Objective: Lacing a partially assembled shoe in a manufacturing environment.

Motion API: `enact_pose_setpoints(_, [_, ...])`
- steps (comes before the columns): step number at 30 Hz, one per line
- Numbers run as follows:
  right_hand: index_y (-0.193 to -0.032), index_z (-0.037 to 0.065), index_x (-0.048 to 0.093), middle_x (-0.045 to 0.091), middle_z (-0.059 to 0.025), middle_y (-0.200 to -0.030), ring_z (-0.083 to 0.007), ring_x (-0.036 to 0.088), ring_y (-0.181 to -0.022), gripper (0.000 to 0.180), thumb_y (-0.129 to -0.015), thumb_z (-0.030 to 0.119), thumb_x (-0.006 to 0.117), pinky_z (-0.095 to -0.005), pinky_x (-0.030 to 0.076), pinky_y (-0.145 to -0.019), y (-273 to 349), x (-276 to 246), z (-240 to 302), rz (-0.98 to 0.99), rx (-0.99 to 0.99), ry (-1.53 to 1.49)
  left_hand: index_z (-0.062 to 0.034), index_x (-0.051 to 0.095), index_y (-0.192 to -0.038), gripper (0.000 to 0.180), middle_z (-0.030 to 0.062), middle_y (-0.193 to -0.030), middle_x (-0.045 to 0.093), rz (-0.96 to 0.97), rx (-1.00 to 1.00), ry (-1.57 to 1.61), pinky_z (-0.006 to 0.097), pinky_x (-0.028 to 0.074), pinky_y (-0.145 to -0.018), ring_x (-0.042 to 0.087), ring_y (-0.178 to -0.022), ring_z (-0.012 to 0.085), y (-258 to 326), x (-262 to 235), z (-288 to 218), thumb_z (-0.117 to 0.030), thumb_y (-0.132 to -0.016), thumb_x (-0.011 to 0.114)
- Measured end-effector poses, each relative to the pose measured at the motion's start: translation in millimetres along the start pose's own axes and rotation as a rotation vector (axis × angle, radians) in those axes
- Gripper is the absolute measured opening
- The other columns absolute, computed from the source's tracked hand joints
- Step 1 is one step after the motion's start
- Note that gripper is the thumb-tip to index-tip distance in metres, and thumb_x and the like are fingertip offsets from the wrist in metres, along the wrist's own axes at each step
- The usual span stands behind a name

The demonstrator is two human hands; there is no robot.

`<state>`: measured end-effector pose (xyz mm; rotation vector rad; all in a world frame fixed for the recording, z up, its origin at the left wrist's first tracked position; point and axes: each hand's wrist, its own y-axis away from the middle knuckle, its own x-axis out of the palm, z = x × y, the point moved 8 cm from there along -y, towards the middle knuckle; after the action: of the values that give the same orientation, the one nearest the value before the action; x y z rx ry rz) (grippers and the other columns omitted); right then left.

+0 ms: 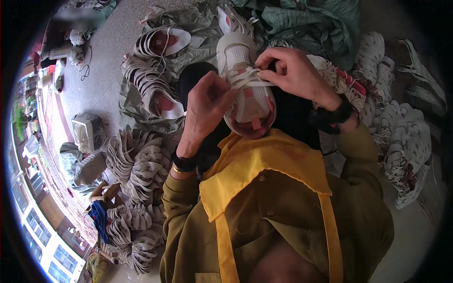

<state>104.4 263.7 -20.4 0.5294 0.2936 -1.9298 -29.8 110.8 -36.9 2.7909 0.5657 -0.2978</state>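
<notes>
On my lap, between my knees, lies a pale shoe upper (237,55) with white mesh and pink trim. Its toe points away from me and its pink collar faces my yellow apron (264,153). White shoelace (244,80) crosses over the middle of the upper. My left hand (207,104) is at the left side of the lacing, thumb and fingers pinched together on the lace. From the right, my right hand (295,73) pinches the lace strands between thumb and bent forefinger. The tips of both hands are only partly visible.
Nested stacks of shoe uppers lie on the left, some near the grey sheet (132,101) and others in a lower-left pile (137,165). Laced uppers (401,141) are heaped at right, below loose white laces (417,61). A green sack (311,28) lies ahead.
</notes>
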Motion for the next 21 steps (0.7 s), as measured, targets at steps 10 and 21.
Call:
enact_pose_setpoints(10, [-0.098, 0.003, 0.055, 0.058, 0.001, -0.094, -0.0001, 0.053, -0.077, 0.014, -0.09, -0.007, 0.062, -0.0188, 0.043, -0.063, 2, 16, 8, 0.078, -0.049, -0.377, -0.0014, 0.06, -0.086, 0.019, 0.0012, -0.072, 0.061, 0.009, -0.038, 0.01, 0.025, 0.046, -0.062, 0.054, -0.067, 0.0059, 0, 1, 3, -0.011, -0.086, 0.077])
enact_pose_setpoints(21, [-0.099, 0.003, 0.059, 0.059, 0.002, -0.087, -0.0018, 0.054, -0.07, 0.017, -0.087, -0.003, 0.07, -0.0202, 0.045, -0.062, 3, 3, 11, 0.052, -0.048, -0.178, -0.0021, 0.06, -0.085, 0.017, 0.0002, -0.074, 0.061, 0.023, -0.023, 0.029, 0.025, 0.046, -0.064, 0.054, -0.07, 0.0064, -2, -1, -5, -0.01, -0.086, 0.074])
